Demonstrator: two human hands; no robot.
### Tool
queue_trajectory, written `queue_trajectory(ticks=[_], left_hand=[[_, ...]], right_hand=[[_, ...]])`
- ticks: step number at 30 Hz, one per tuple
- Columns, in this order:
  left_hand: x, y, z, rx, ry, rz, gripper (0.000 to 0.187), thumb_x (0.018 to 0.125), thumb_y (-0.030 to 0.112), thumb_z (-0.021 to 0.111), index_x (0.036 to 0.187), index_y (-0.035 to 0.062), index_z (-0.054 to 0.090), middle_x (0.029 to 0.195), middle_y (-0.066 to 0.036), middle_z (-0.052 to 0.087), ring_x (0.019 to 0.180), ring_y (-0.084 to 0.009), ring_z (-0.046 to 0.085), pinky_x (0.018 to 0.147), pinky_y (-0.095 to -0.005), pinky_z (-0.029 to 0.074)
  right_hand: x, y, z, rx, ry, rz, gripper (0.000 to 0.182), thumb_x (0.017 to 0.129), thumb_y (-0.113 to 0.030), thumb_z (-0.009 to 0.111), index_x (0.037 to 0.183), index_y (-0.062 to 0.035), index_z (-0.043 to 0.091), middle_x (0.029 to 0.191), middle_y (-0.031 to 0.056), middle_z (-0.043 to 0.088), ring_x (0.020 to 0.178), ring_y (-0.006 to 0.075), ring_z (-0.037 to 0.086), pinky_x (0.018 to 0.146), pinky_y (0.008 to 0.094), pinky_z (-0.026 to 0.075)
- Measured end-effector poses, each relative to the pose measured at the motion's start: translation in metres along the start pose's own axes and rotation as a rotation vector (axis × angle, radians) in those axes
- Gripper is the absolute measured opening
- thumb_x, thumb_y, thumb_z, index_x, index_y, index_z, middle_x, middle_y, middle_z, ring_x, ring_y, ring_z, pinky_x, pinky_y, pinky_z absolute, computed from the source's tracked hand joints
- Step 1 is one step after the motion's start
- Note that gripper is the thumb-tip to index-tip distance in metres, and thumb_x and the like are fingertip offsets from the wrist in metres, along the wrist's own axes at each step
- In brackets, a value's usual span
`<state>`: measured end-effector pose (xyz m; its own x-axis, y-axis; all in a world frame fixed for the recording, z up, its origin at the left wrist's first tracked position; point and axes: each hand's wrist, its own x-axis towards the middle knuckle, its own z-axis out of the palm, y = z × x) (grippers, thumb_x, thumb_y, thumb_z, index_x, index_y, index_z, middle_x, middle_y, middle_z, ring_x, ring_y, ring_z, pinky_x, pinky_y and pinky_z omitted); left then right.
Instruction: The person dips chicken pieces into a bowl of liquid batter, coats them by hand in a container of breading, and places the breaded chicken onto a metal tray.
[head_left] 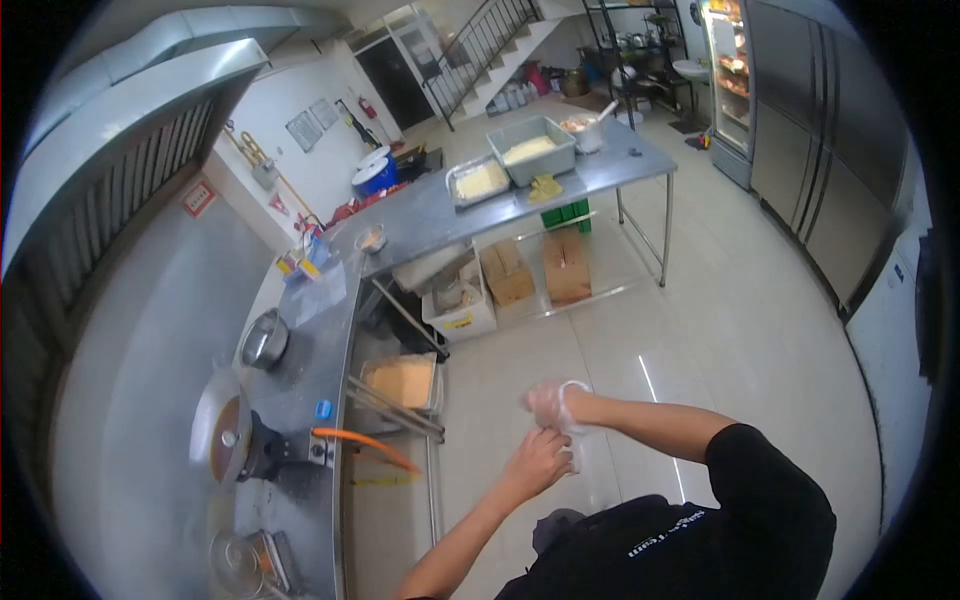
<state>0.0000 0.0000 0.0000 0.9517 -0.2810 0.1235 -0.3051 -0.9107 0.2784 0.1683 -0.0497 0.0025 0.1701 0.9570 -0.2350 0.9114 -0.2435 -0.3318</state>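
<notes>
Plastic glove (556,402), thin and clear, covered the right hand (548,405) in front of the person's chest, well apart from the steel prep table (610,165). Bare left hand (540,462) pinched the glove's cuff at the wrist. White lettering on the black shirt (690,540) was too small to read.

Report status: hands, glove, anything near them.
Right hand in a thin clear glove. Left hand bare, fingers at the glove's cuff. Both over open floor, apart from the counter and table.
</notes>
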Motion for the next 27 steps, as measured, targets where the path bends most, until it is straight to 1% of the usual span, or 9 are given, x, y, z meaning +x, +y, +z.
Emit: queue_trajectory(ticks=[2,5,8,10,13,16,19,23,27], left_hand=[[-0.001,-0.009,0.023,-0.066,0.313,0.122,0.014,0.082,0.023,0.071,0.084,0.0095,0.068,0.095,-0.012,0.069,0.098,-0.0298,0.065,0.083,-0.0422,0.051],[0.054,-0.094,0.008,-0.053,0.118,-0.015,0.021,0.087,0.028,0.067,0.090,0.0070,0.068,0.089,-0.015,0.069,0.091,-0.0328,0.066,0.080,-0.0439,0.052],[0.139,-0.188,0.003,0.002,-0.039,-0.526,0.029,0.090,0.034,0.063,0.095,0.0054,0.067,0.084,-0.017,0.068,0.089,-0.0381,0.066,0.082,-0.0446,0.051],[0.153,-0.304,0.053,-0.181,0.163,-0.728,0.044,0.099,0.039,0.054,0.127,0.0062,0.057,0.114,-0.020,0.067,0.109,-0.0376,0.062,0.085,-0.0456,0.051],[0.242,-0.349,0.004,-1.438,0.815,-0.918,0.059,0.103,0.034,0.047,0.154,0.0113,0.029,0.148,-0.019,0.045,0.131,-0.0335,0.049,0.090,-0.0466,0.050],[0.312,-0.352,-0.042,-1.843,0.688,-0.511,0.070,0.105,0.030,0.043,0.159,0.0151,0.001,0.163,-0.013,0.021,0.141,-0.0296,0.035,0.097,-0.0457,0.049],[0.375,-0.384,-0.036,-1.986,0.627,-0.341,0.067,0.104,0.029,0.048,0.159,0.0137,0.011,0.158,-0.014,0.031,0.134,-0.0291,0.044,0.098,-0.0425,0.049],[0.450,-0.451,0.015,-2.042,0.508,-0.549,0.065,0.103,0.019,0.049,0.158,0.0140,0.016,0.154,-0.014,0.036,0.125,-0.0266,0.052,0.096,-0.0405,0.050],[0.535,-0.442,-0.019,-2.149,0.508,-0.551,0.068,0.096,0.002,0.048,0.157,0.0144,0.021,0.153,-0.015,0.036,0.121,-0.0253,0.055,0.096,-0.0406,0.051]], right_hand=[[0.005,-0.006,-0.005,-0.022,-0.008,-0.021,0.034,0.078,-0.018,0.064,0.105,0.0010,0.070,0.101,0.0265,0.070,0.096,0.0410,0.068,0.081,0.0482,0.055],[0.095,0.053,-0.047,0.008,-0.005,-0.004,0.026,0.080,-0.018,0.062,0.095,0.0009,0.070,0.096,0.0263,0.070,0.091,0.0416,0.069,0.078,0.0493,0.055],[0.171,0.129,-0.070,-0.128,0.131,-0.158,0.024,0.082,-0.019,0.061,0.095,-0.0001,0.068,0.093,0.0258,0.070,0.089,0.0420,0.068,0.077,0.0505,0.054],[0.182,0.139,-0.116,0.209,0.301,0.066,0.024,0.082,-0.021,0.062,0.096,-0.0022,0.067,0.091,0.0253,0.069,0.088,0.0424,0.067,0.076,0.0510,0.054],[0.199,0.178,-0.155,0.285,0.642,0.157,0.027,0.086,-0.027,0.060,0.100,-0.0041,0.062,0.088,0.0240,0.067,0.083,0.0433,0.065,0.071,0.0509,0.052],[0.217,0.242,-0.155,0.218,0.699,0.194,0.024,0.086,-0.026,0.060,0.100,-0.0064,0.064,0.090,0.0221,0.068,0.084,0.0416,0.065,0.072,0.0505,0.052],[0.237,0.299,-0.157,0.218,0.631,0.276,0.023,0.086,-0.023,0.060,0.101,-0.0074,0.066,0.092,0.0204,0.068,0.086,0.0400,0.065,0.074,0.0493,0.052],[0.250,0.355,-0.158,0.444,0.787,0.096,0.022,0.088,-0.025,0.060,0.098,-0.0062,0.063,0.079,0.0194,0.065,0.075,0.0399,0.064,0.065,0.0493,0.050],[0.249,0.418,-0.205,0.204,0.922,0.256,0.024,0.085,-0.025,0.062,0.096,-0.0043,0.062,0.075,0.0200,0.063,0.072,0.0408,0.062,0.064,0.0503,0.048]])
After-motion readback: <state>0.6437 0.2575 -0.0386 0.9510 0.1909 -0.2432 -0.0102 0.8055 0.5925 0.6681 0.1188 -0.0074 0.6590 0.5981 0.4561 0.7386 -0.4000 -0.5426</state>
